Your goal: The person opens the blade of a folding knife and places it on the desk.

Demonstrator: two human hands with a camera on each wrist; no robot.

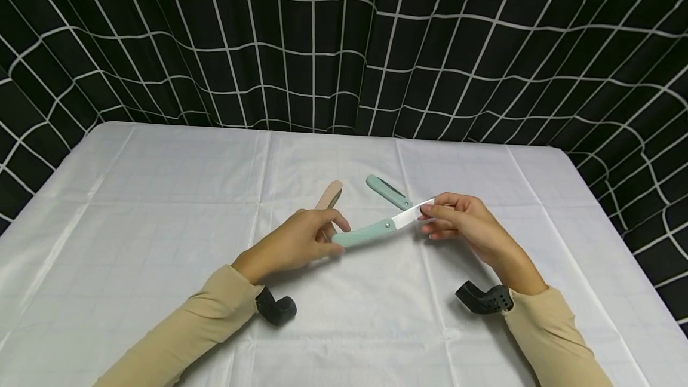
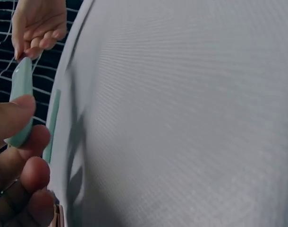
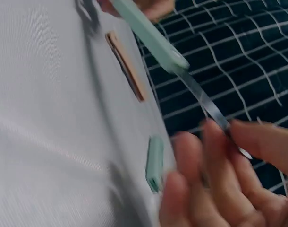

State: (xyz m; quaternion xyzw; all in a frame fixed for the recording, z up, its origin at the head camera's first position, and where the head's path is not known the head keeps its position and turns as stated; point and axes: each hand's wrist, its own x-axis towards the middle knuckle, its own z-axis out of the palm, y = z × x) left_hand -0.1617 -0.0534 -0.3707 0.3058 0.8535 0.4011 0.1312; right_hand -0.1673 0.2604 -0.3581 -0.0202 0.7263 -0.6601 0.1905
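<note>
A mint-green folding knife is held above the table, its blade swung out of the handle. My left hand pinches the handle's end between thumb and fingers, as the left wrist view also shows. The blade is pinched near its tip by my right hand; the tip is partly hidden behind the thumb in the head view. Behind, a second mint-green folding knife lies folded on the table. A pink-beige folding knife lies beyond my left hand, partly covered by it.
A white cloth with crease lines covers the table. Behind its far edge hangs a black curtain with a white grid. Black wrist mounts stick out from both beige sleeves.
</note>
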